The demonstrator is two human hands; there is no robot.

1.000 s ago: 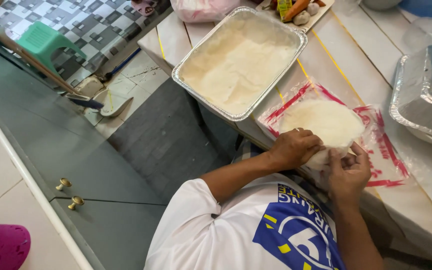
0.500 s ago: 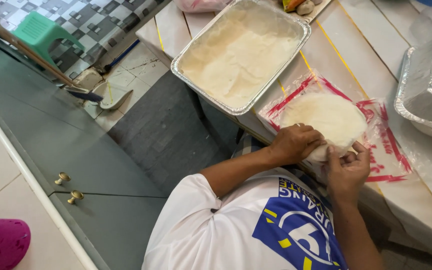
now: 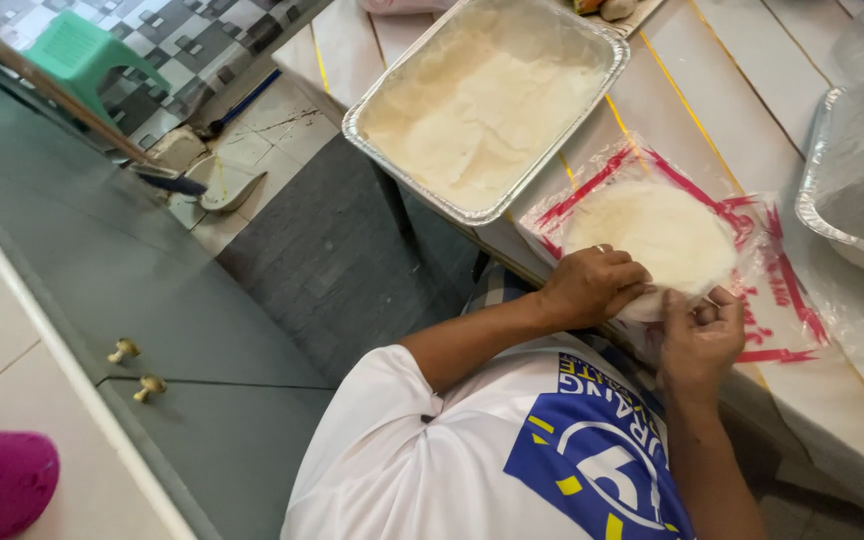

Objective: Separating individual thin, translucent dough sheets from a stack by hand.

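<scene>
Both hands work at the near edge of a round, pale flatbread (image 3: 664, 232) that lies on a clear plastic bag with red stripes (image 3: 782, 300), spread on the white bench (image 3: 752, 110). The left hand (image 3: 592, 285) rests knuckles-up on the flatbread's near-left rim, its fingers curled and its grip closed on the edge of the thin round. The right hand (image 3: 700, 335) sits just beside it, at the near-right rim, fingers bent inward and pinching the same edge; exactly how much of the dough lies between the fingertips is hidden by the hand itself. The two hands are close together, almost touching.

Farther along the bench, well apart from the hands, stands a large foil tray (image 3: 432, 185) filled with more of the pale flatbread sheets. At the right border a second foil tray (image 3: 852, 170) shows, covered with clear film. The person wears a white T-shirt (image 3: 422, 460) with a blue and yellow print. Below the bench lie a grey floor, a green plastic stool (image 3: 77, 55) on checked tiles, and a dustpan (image 3: 227, 190).
</scene>
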